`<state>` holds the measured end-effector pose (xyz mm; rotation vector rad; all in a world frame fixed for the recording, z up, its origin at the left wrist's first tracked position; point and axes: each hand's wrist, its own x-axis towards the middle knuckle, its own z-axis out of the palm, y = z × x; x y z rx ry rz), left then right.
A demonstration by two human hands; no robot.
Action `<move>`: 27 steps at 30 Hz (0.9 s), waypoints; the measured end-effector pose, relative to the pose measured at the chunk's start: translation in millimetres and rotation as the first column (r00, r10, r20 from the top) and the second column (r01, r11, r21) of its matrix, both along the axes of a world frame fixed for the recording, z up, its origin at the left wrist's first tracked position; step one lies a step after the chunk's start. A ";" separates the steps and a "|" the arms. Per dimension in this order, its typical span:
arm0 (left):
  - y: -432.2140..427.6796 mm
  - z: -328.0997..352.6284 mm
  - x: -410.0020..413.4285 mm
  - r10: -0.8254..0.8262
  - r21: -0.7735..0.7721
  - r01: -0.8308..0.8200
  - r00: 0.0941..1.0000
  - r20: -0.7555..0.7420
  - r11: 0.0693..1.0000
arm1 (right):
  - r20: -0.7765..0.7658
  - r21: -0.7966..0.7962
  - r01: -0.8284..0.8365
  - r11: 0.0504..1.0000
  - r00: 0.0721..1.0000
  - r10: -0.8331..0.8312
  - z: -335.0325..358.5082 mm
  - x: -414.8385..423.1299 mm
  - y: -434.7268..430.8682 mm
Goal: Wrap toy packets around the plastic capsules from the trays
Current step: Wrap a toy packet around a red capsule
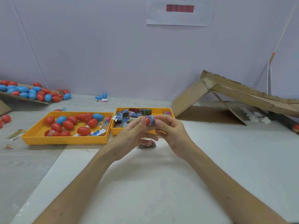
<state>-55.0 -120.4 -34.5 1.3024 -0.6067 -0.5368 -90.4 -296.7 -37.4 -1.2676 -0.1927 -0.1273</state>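
White table [210,167] fills the lower frame, with a pale wall behind. Folded cardboard structure [215,101] stands at right of centre, tilted and open at the front. At far left, a cardboard sheet [40,101] carries a heap of red and blue capsules. Left yellow tray [64,139], left of centre, holds loose red and blue capsules [68,124]. Right yellow tray [161,110], touching it, holds printed toy packets [126,117]. Left hand [134,135] and right hand [171,131] meet at frame centre, above the table, fingers closed on one red capsule [148,121] with a blue packet [151,119] around it. A dark packet [148,144] lies on the table directly beneath the hands.
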 end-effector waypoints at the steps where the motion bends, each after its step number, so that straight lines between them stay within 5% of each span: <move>1: 0.0 0.1 -0.2 0.003 -0.001 -0.003 1.000 -0.001 1.000 | 0.002 -0.012 0.002 1.000 1.000 -0.002 0.1 0.1 -0.1; 27: 0.9 1.5 1.9 -0.035 0.016 0.035 0.999 -0.010 0.999 | 0.014 -0.067 0.033 0.997 0.999 -0.032 -0.6 1.2 0.2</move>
